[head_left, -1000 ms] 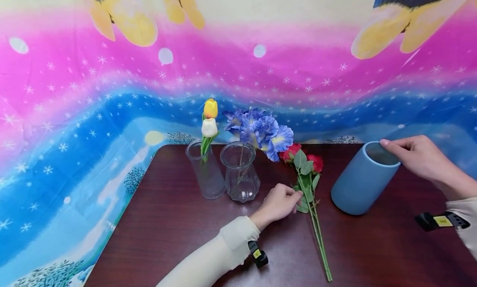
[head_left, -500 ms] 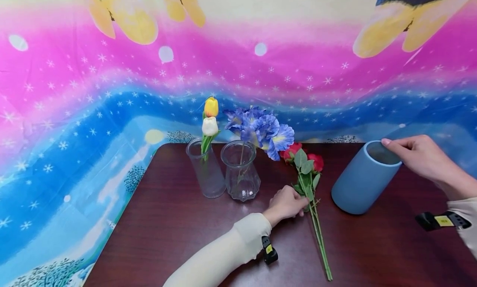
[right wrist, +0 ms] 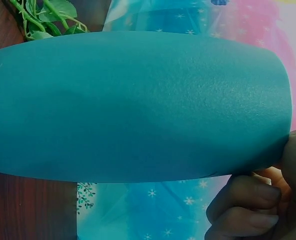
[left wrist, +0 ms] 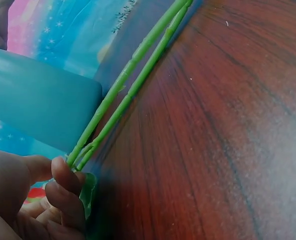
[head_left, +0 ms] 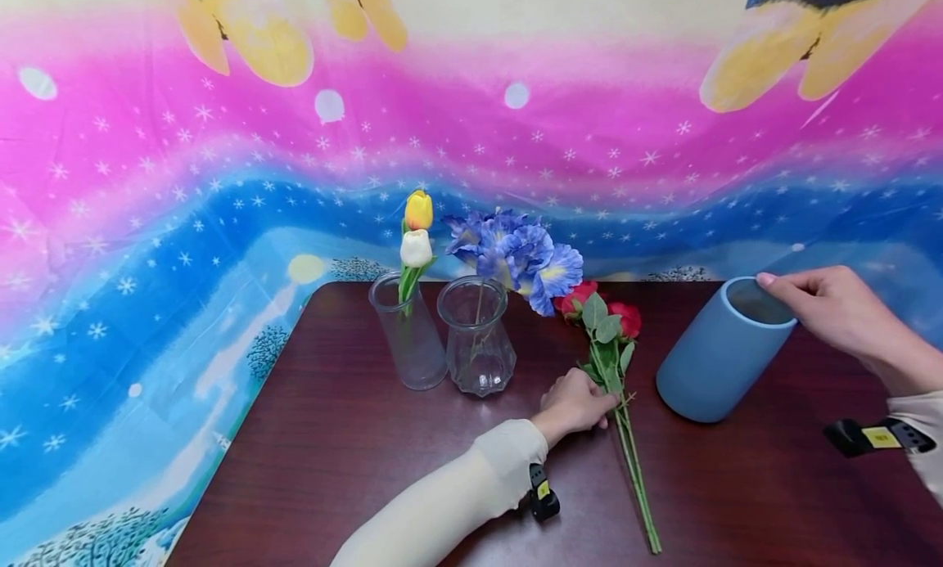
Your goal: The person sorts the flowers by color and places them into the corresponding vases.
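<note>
Two red artificial roses (head_left: 625,320) with green leaves lie on the table, their long stems (left wrist: 120,85) running toward the near edge. My left hand (head_left: 576,402) pinches the stems just below the leaves; in the left wrist view its thumb and forefinger meet at them. To the right, a blue vase (head_left: 718,358) stands on the table. The fingers of my right hand (head_left: 843,317) grip its rim, thumb at the mouth. From the right wrist, the vase wall (right wrist: 137,110) fills most of the view, with the curled fingers (right wrist: 248,205) at its rim end.
A tall glass vase (head_left: 412,350) holds a yellow tulip (head_left: 418,210) and a white tulip (head_left: 416,249). Beside it, a flared glass vase (head_left: 480,362) holds blue irises (head_left: 516,256) that lean over the rose heads. A printed backdrop (head_left: 471,125) hangs behind the table (head_left: 317,469).
My left hand has moved right, from the leaves' left side onto the stems, and its fingers have closed on them. The right hand and blue vase stay in place.
</note>
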`<act>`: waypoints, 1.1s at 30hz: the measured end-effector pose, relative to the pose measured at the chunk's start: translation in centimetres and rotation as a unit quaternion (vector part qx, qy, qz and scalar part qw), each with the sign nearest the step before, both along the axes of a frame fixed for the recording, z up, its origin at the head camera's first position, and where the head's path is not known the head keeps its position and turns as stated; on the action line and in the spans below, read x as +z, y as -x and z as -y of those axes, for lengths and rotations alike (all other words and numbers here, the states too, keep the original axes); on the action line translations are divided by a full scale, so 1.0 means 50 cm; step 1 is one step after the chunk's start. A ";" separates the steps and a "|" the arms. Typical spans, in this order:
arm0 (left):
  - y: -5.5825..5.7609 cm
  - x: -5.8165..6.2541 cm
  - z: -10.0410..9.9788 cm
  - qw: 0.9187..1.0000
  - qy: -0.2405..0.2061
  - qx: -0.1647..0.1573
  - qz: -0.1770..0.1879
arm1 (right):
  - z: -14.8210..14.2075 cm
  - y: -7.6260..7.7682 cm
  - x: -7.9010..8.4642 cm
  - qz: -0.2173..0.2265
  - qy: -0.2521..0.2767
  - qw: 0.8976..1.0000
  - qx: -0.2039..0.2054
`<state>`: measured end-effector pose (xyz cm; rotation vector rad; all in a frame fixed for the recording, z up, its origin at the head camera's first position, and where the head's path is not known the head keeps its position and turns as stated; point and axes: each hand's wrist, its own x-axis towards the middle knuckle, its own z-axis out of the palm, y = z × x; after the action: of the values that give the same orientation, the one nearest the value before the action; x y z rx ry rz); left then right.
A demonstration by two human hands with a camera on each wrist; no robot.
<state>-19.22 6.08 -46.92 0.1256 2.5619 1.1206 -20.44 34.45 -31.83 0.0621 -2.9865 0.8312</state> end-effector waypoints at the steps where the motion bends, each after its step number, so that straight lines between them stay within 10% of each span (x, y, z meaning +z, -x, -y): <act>1: 0.001 -0.001 -0.001 1.000 0.000 -0.001 0.000 | 0.000 0.000 0.000 0.000 0.001 1.000 0.000; 14: 0.004 -0.002 -0.003 1.000 0.008 0.006 -0.004 | 0.000 0.001 0.002 0.005 -0.004 1.000 0.004; 33: -0.028 0.025 0.008 0.990 -0.133 0.035 -0.005 | 0.006 -0.004 0.004 0.014 -0.006 1.000 0.001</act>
<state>-17.80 5.68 -45.67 0.1058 2.4300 1.4895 -20.26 34.17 -31.61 0.0526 -3.0190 0.8204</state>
